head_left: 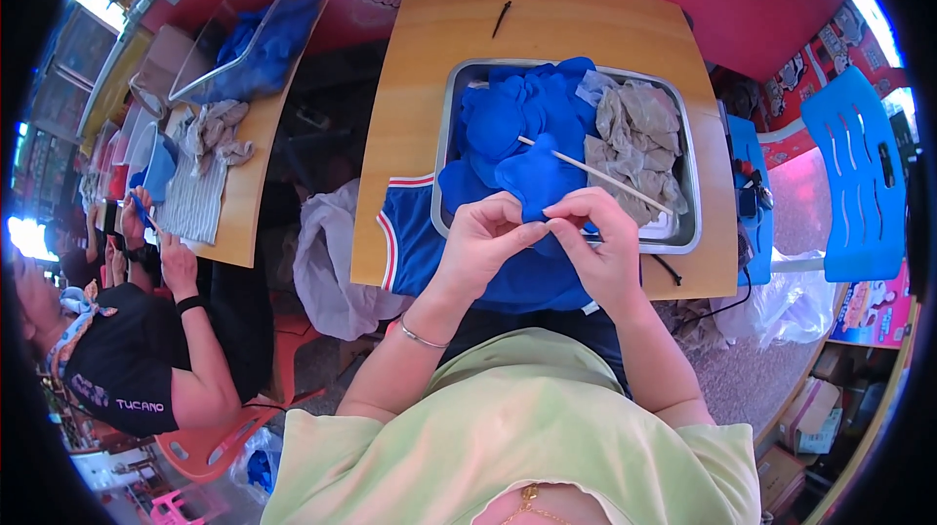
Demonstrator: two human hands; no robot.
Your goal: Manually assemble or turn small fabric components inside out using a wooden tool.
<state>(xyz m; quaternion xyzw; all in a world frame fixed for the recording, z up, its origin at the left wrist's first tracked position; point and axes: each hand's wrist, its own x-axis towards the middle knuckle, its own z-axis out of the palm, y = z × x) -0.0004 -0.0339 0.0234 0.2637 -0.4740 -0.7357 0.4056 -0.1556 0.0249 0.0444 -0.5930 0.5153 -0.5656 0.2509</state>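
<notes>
Both of my hands meet over the near edge of a metal tray (694,154). Between finger and thumb, my left hand (481,240) pinches the lower edge of a blue petal-shaped cloth piece (539,177). On the same edge my right hand (603,237) is also closed, its fingertips close to the left ones. Beyond lies a pile of similar blue pieces (496,123) in the tray. A thin pale stick (615,181) slants across the tray, partly behind the held piece. Crumpled beige cloth or film (642,125) fills the tray's right side.
The tray stands on a wooden table (415,66). Blue fabric with red and white trim (406,232) hangs over the table's near left edge. A black tie (502,20) lies at the back. At left a co-worker (146,359) sits by another table; a blue chair (857,169) stands right.
</notes>
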